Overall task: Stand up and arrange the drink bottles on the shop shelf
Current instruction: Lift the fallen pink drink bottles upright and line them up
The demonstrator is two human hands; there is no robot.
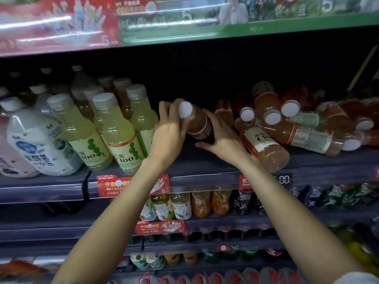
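A dark shop shelf (pixel 205 160) held upright green bottles (pixel 119 132) left, a toppled orange heap (pixel 297 128) right. Between them, 2 hands, left hand (pixel 168 136) and right hand (pixel 221 138), curled their fingers around 1 orange bottle (pixel 198 121), seemingly to stand it.

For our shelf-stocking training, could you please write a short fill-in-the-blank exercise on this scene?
1. Both hands hold one orange-pink bottle by its ____ cap.
2. The left hand grips near the bottle's ____ end.
3. The yellow-green bottles stand to the ____ of the hands.
4. The pile of orange-pink bottles right of the right hand lies ____.

Missing: white; cap; left; toppled
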